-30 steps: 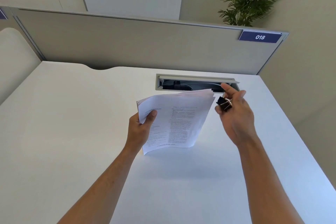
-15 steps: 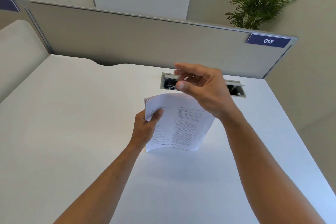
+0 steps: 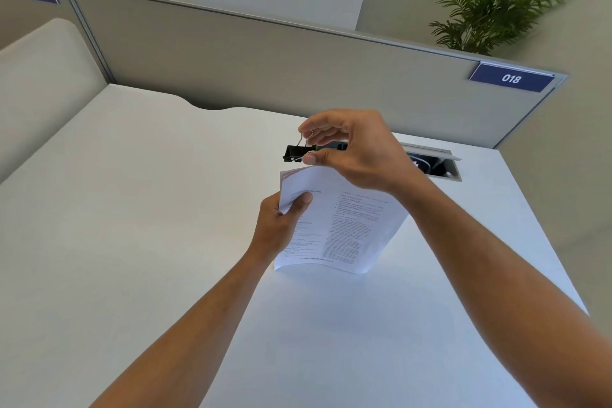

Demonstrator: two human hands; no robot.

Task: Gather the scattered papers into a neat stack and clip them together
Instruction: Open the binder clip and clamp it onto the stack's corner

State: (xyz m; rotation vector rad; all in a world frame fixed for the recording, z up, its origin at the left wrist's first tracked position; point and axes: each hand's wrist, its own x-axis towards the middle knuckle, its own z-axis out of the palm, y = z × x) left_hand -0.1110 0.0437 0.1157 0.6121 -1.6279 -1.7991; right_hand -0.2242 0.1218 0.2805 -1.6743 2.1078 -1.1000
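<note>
A stack of printed white papers stands on its lower edge on the white desk, tilted back. My left hand grips the stack at its upper left corner, thumb on the front sheet. My right hand hovers just above the stack's top edge and pinches the wire handles of a black binder clip between thumb and fingers. The clip sits a little above and to the left of the papers' top left corner, not touching them. Its jaw opening is turned away from view.
An open cable hatch is set into the desk behind my right hand. A grey partition with a blue label 018 closes the back. A potted plant rises behind it. The desk's right edge runs close to my right forearm.
My right hand swung from the right of the papers to above their top edge, carrying the clip to the upper left corner. The left hand kept its hold on the stack.
</note>
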